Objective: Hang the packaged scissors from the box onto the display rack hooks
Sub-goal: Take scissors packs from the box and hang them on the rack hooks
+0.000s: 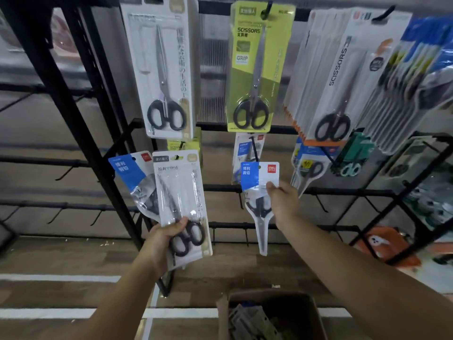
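While the left hand (164, 238) curls its grip round the handle end of two packs at once, a white-carded pack of black-handled scissors (182, 207) in front and a blue-and-white carded pack (137, 179) fanned out behind it, the right hand (282, 201) pinches a third small clear blister pack of scissors (259, 192) by its card, thumb on the front. That card reads "deli" in a red square beside a blue panel of Chinese characters, and it sits just below a black hook (253, 149) on the black wire display rack (81, 133), in front of a similar pack already hanging there.

Along the rack's upper rail hang a tall white pack with vertical Japanese-style writing (161, 69), a lime-green pack (257, 69) marked "SCISSORS" and "GRIP", and a thick row of white packs (335, 77) printed "SCISSORS" sideways. Blue-topped packs (421, 57) crowd the right edge.

Bare hooks (61, 174) stand free on the rails at the rack's left side and on the lower rails under the right hand. At the bottom edge sits the open brown cardboard box (313, 312), with more packs inside, on a wood-patterned floor (61, 253).
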